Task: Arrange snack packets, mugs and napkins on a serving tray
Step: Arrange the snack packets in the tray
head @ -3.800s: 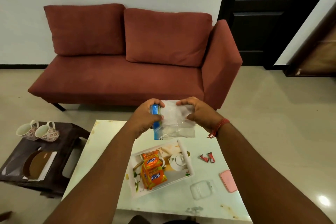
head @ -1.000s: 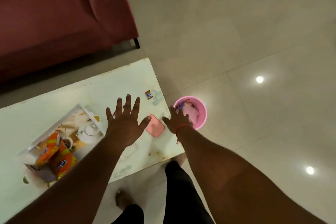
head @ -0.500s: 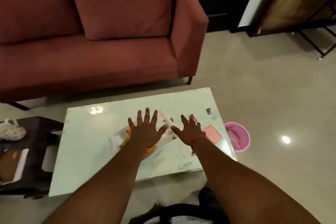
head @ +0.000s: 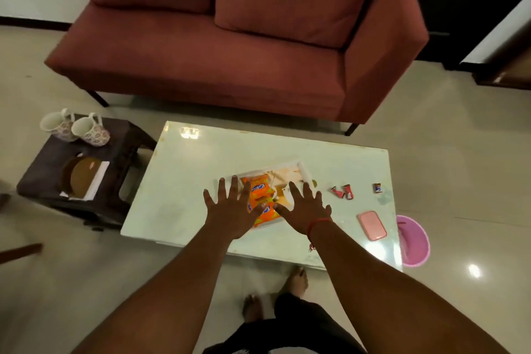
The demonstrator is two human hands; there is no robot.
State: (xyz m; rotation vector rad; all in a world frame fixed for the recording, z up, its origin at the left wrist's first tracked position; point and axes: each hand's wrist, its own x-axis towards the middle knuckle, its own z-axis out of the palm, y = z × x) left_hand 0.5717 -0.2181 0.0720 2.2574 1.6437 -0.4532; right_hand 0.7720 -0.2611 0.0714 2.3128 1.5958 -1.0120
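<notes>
I see both grips spread flat, left hand [head: 230, 210] and right hand [head: 304, 208], over the tray [head: 290, 171]. Orange snack packets [head: 260, 198] between them; mugs [head: 75, 127] at 10 o'clock, off the bench [head: 184, 181].

White table [head: 184, 195] carries tray [head: 301, 169], pink case [head: 372, 225].
</notes>
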